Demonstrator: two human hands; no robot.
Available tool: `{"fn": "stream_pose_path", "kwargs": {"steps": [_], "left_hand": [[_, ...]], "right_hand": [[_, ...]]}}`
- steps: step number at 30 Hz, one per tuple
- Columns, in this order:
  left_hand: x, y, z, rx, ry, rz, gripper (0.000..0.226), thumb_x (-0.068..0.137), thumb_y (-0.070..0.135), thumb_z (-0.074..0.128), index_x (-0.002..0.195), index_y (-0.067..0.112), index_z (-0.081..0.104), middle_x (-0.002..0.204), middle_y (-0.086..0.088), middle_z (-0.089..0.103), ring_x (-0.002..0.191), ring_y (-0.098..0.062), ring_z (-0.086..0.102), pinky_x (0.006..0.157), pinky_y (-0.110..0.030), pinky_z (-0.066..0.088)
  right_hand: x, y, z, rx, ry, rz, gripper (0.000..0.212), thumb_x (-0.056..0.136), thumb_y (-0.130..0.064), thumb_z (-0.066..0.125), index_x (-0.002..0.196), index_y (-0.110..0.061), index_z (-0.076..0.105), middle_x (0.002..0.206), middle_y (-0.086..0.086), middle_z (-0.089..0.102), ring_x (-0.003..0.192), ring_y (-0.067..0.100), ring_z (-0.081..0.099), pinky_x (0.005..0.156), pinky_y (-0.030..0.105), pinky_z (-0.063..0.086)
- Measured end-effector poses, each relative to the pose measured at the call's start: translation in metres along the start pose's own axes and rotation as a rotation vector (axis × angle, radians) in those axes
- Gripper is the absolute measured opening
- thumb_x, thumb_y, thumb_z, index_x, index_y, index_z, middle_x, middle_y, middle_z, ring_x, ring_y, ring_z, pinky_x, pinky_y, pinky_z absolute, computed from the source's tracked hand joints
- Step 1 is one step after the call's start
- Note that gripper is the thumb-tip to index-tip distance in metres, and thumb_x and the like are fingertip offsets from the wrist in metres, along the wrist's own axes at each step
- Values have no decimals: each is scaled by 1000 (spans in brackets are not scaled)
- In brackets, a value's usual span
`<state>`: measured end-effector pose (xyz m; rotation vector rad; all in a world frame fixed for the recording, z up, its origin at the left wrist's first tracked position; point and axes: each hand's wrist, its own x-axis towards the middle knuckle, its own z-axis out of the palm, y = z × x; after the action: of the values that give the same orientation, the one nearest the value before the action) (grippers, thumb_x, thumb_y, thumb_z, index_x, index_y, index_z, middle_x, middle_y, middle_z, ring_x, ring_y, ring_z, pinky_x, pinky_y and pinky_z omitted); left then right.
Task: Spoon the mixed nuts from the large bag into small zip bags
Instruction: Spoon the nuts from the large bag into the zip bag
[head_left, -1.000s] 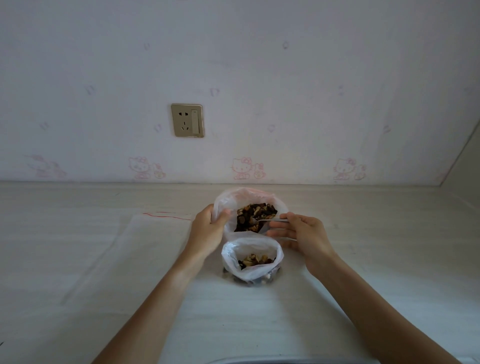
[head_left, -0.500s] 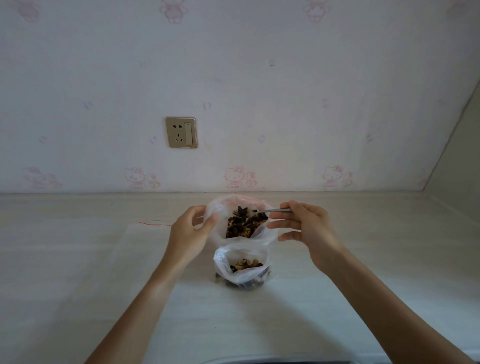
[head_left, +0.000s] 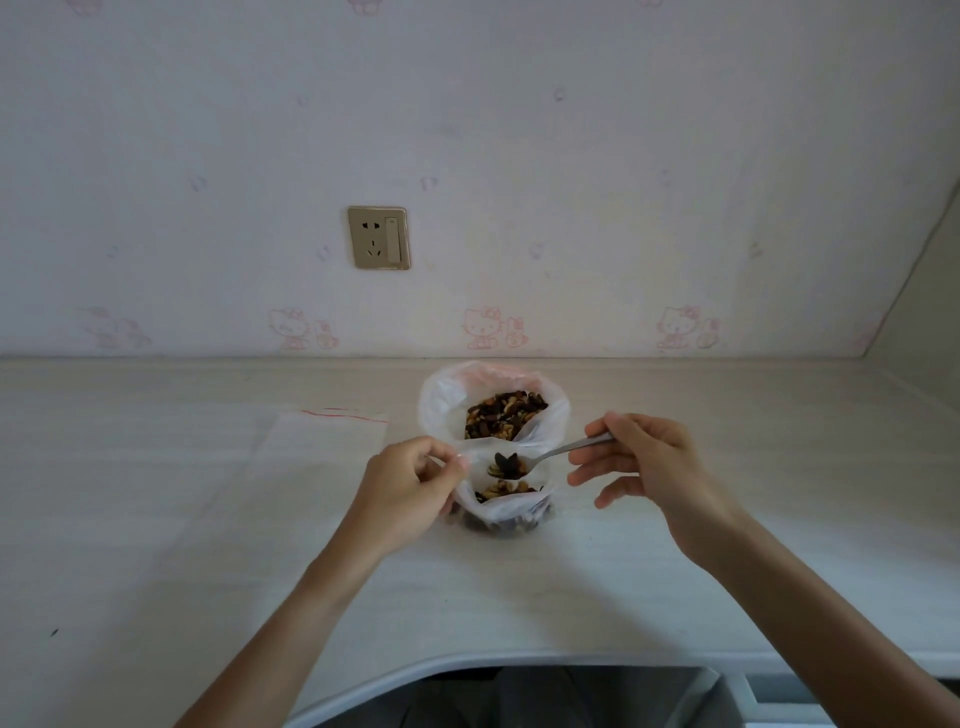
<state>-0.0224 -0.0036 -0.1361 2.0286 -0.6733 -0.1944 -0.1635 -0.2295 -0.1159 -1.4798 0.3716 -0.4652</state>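
Right hand (head_left: 641, 457): pinches the handle of a metal spoon (head_left: 545, 457) between thumb and forefinger, the other fingers loosely spread below; the handle slopes down to the left from the hand.
Spoon load: the bowl holds a few dark and pale mixed nuts (head_left: 508, 464) and hangs just over the mouth of the small bag.
Left hand (head_left: 415, 480): fingers curled, pinching the left rim of the small zip bag (head_left: 506, 506) and holding its mouth open.
Small zip bag: clear plastic, standing on the worktop (head_left: 571, 587) between the two hands, partly filled with nuts that show through its mouth and its lower wall.
Large bag (head_left: 441, 400): translucent white plastic with a pinkish far rim, open at the top, standing just behind the small bag and touching it; a heap of brown and dark nuts fills its mouth.
Spare zip bag (head_left: 311, 452): flat and clear with a red zip line along its far edge, lying on the worktop to the left of the large bag, near the left hand.
Worktop: pale wood-grain surface with a curved near edge.
Wall (head_left: 571, 156): pale wallpaper with faint pink cartoon cats along the bottom.
Wall socket (head_left: 378, 237): gold-coloured plate with a switch, above and left of the bags.
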Motion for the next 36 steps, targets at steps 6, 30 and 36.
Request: {"fn": "stream_pose_path", "kwargs": {"steps": [6,30,36], "left_hand": [[4,9,5,30,9,48,15,97,30,69,83,28,71,60,5,73,54,-1,65,55,-8,42],[33,-11,-14,60,277,6,29,86,58,74,93,32,62,82,9,70,71,-5,67,63,-21,44],[67,-23,-6,61,353,-15,69,82,67,73,130,24,48,119,12,56,92,-3,64,77,-29,50]], "right_hand": [[-7,2,13,-328,-114,-312,27,109,-23,47,100,-17,72,87,6,78,78,26,76,51,39,58],[24,-9,13,-48,127,-228,32,107,-32,52,101,-6,71,88,11,79,82,29,77,51,33,59],[47,-1,19,-229,142,-314,31,106,-34,54,91,-13,72,80,4,79,77,23,78,50,34,57]]}}
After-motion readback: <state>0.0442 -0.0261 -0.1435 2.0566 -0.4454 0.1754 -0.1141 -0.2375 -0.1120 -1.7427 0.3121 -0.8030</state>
